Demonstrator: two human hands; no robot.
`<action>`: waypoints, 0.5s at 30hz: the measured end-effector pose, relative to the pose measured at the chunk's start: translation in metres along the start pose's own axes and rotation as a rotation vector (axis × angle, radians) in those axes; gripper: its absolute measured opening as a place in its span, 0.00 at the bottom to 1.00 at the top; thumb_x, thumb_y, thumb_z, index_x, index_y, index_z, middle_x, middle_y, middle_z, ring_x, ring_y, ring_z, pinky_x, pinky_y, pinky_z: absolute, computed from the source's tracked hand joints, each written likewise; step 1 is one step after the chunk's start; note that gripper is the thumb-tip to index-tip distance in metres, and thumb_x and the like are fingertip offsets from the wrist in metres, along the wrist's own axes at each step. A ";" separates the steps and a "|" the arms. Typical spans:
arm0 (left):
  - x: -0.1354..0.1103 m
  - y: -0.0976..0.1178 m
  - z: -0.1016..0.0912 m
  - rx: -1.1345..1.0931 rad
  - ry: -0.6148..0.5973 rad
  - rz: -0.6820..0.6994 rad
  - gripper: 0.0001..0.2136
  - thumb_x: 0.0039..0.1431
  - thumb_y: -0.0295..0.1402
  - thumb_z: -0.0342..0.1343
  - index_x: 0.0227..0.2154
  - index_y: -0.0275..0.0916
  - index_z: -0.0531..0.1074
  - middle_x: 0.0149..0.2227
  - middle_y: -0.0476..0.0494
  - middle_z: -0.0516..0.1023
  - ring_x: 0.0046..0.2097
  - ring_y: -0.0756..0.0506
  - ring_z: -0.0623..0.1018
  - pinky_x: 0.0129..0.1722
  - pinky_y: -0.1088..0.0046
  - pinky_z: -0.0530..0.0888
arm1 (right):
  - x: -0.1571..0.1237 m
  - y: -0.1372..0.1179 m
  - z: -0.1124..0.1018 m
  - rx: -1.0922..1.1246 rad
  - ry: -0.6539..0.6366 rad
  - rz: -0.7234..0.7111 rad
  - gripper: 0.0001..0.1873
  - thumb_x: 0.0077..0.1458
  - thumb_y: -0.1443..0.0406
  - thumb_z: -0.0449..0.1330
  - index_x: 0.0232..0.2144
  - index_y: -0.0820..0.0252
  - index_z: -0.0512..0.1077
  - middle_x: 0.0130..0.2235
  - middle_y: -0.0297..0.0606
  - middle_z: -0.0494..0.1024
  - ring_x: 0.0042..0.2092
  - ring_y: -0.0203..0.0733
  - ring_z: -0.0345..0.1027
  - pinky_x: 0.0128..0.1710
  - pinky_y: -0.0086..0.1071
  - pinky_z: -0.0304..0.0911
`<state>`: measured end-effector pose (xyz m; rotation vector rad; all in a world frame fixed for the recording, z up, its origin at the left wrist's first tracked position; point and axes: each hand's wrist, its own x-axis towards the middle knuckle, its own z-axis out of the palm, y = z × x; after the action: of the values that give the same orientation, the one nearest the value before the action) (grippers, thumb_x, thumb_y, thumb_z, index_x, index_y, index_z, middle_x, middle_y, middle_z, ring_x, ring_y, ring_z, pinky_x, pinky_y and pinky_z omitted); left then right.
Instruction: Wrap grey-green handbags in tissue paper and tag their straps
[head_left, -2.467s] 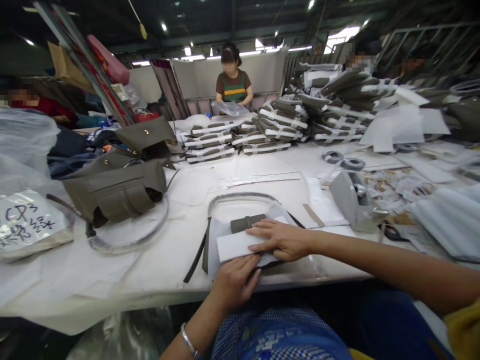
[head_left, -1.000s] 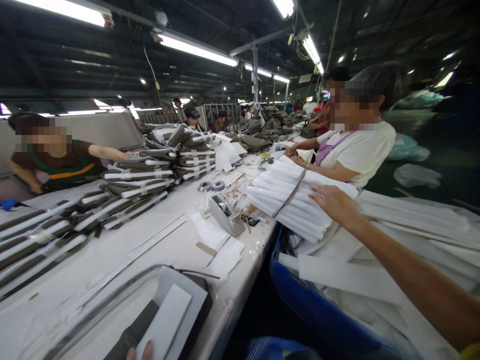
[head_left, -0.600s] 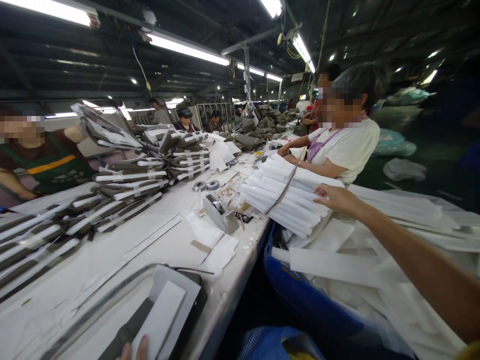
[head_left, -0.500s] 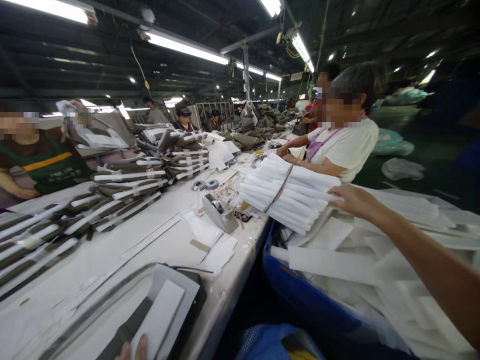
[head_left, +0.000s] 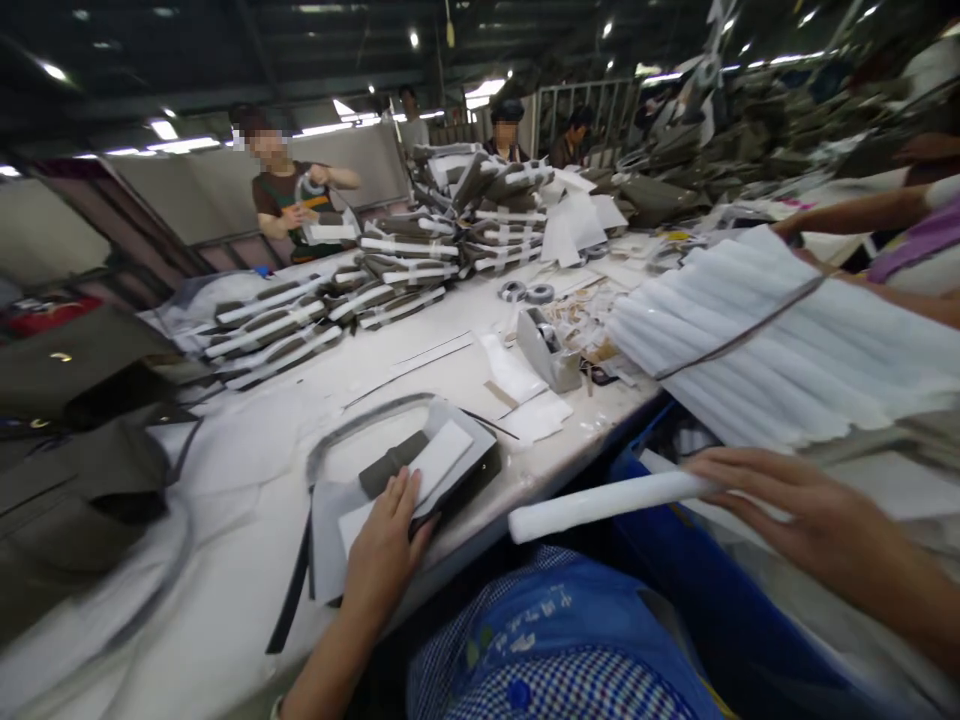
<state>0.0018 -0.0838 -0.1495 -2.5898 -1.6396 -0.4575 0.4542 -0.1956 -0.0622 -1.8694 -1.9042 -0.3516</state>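
Note:
My right hand (head_left: 802, 500) grips one end of a white padded roll (head_left: 600, 508), which points left over my lap. Extended fingers of my left hand (head_left: 390, 525) lie flat on a white strip (head_left: 448, 455) and a grey-olive bag piece (head_left: 391, 462) on the worktable. Grey sheeting (head_left: 324, 545) lies under these, and a curved grey handle or strap (head_left: 360, 412) arches beyond them. To the right, a banded bundle of similar white rolls (head_left: 795, 330) rests over the blue bin (head_left: 675, 570).
A tape dispenser (head_left: 547, 350) and tape rolls (head_left: 538, 293) stand on the worktable (head_left: 247, 470). Wrapped olive bags (head_left: 420, 255) are stacked behind. A co-worker (head_left: 281, 190) handles a bag at the far left; another person's arm (head_left: 855, 212) reaches in at right. Olive bags (head_left: 67, 400) crowd the left.
My right hand has drawn back from the bundle with one white roll in it. The view has swung left and down, bringing more of my left hand into sight.

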 end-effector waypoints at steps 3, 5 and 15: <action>0.008 -0.004 -0.015 -0.012 -0.171 -0.047 0.27 0.67 0.41 0.51 0.65 0.36 0.58 0.66 0.37 0.61 0.65 0.38 0.65 0.59 0.59 0.71 | 0.027 -0.073 0.065 0.285 -0.130 -0.418 0.14 0.65 0.63 0.53 0.48 0.51 0.76 0.46 0.41 0.80 0.47 0.46 0.73 0.50 0.42 0.69; 0.014 -0.004 -0.025 -0.031 -0.262 -0.071 0.27 0.67 0.41 0.51 0.65 0.36 0.58 0.67 0.37 0.60 0.66 0.38 0.64 0.60 0.59 0.69 | 0.039 -0.115 0.098 0.328 -0.077 -0.515 0.13 0.63 0.68 0.55 0.48 0.54 0.75 0.45 0.40 0.80 0.46 0.45 0.71 0.49 0.41 0.67; 0.016 -0.001 -0.036 -0.093 -0.300 -0.063 0.39 0.59 0.50 0.58 0.66 0.35 0.54 0.68 0.32 0.57 0.67 0.36 0.61 0.62 0.56 0.67 | 0.050 -0.213 0.181 0.482 0.148 -0.559 0.11 0.63 0.72 0.54 0.41 0.57 0.75 0.41 0.37 0.80 0.38 0.42 0.70 0.38 0.37 0.61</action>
<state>-0.0008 -0.0763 -0.1110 -2.7944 -1.8314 -0.1557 0.2195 -0.0763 -0.1680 -0.9687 -2.1428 -0.1686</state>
